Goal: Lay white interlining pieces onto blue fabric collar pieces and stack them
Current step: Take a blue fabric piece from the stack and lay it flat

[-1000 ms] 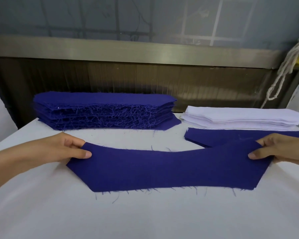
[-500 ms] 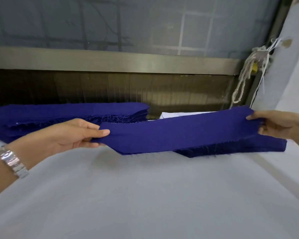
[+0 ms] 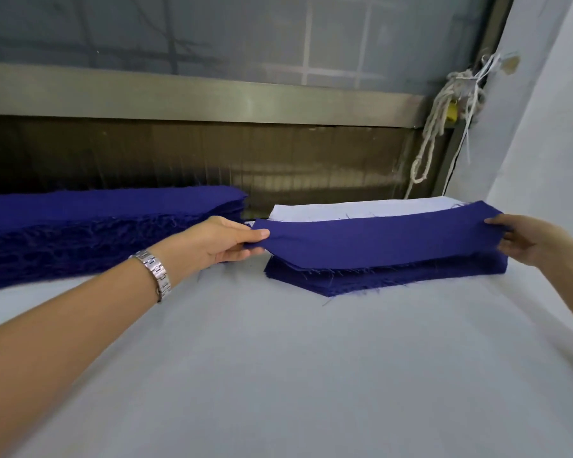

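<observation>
A blue collar piece (image 3: 371, 241) hangs stretched between my hands just above a low stack of blue pieces (image 3: 387, 276) at the right back of the table. My left hand (image 3: 222, 242) pinches its left end and my right hand (image 3: 526, 238) pinches its right end. Behind it lies the pile of white interlining pieces (image 3: 354, 209), partly hidden by the held piece. A tall stack of blue collar pieces (image 3: 90, 226) with frayed edges sits at the left back.
The white table cover (image 3: 295, 375) spreads in front of the stacks. A metal rail and dark panel (image 3: 212, 100) run along the back. Knotted white cords (image 3: 444, 120) hang at the back right, beside a white cloth-covered wall (image 3: 549, 143).
Both hands lifted the blue piece off the table front and carried it right and back, over the low blue stack. The view swung right.
</observation>
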Available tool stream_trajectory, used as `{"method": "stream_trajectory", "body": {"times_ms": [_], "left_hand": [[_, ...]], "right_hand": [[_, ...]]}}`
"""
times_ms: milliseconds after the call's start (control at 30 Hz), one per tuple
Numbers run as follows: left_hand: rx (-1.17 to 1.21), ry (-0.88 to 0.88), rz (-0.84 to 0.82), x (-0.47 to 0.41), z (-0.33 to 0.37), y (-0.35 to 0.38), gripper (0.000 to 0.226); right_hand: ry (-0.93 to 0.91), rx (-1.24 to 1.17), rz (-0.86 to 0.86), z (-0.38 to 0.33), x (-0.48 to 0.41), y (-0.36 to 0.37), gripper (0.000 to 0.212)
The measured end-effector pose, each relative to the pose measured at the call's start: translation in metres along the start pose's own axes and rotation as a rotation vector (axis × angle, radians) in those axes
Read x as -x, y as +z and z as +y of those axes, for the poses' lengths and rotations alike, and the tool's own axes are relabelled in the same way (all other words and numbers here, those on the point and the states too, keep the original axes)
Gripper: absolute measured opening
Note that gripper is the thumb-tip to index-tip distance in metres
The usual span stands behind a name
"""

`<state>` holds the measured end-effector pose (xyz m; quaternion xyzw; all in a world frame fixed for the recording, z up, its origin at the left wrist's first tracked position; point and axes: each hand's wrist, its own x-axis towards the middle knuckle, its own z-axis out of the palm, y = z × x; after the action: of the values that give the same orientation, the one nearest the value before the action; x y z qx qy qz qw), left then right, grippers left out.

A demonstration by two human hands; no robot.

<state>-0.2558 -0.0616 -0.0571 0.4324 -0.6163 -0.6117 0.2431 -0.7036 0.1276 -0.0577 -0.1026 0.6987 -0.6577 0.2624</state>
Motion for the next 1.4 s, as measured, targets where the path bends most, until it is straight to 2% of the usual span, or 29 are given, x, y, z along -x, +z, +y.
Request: {"method": "stream_trajectory", "body": {"times_ms": [233, 667, 767, 933, 1167, 1267, 1400], "left_hand": [[-0.034, -0.033, 0.009, -0.019, -0.011, 0.011, 0.026], [-0.257, 0.004, 0.038, -0.020, -0.022, 0.029, 0.032], [-0.294, 0.032, 0.030, -0.020, -0.025, 0.028, 0.033], [-0.364, 0.101, 0.026, -0.019, -0.029, 0.025, 0.034], [-0.423, 0.122, 0.025, -0.020, -0.029, 0.025, 0.032], [-0.437, 0.120, 0.018, -0.019, -0.028, 0.025, 0.031], [-0.469, 0.142, 0.034, -0.020, -0.029, 0.026, 0.031]], "right_hand": [[-0.100, 0.106, 0.154, 0.012, -0.022, -0.006, 0.017], [-0.093, 0.247, 0.236, 0.021, -0.020, -0.009, 0.027], [-0.102, 0.284, 0.250, 0.024, -0.020, -0.010, 0.020], [-0.170, 0.418, 0.271, 0.031, -0.023, -0.012, 0.037], [-0.289, 0.536, 0.273, 0.037, -0.028, -0.011, 0.019], [-0.280, 0.561, 0.274, 0.037, -0.028, -0.012, 0.024], [-0.305, 0.638, 0.306, 0.038, -0.024, -0.012, 0.047]]}}
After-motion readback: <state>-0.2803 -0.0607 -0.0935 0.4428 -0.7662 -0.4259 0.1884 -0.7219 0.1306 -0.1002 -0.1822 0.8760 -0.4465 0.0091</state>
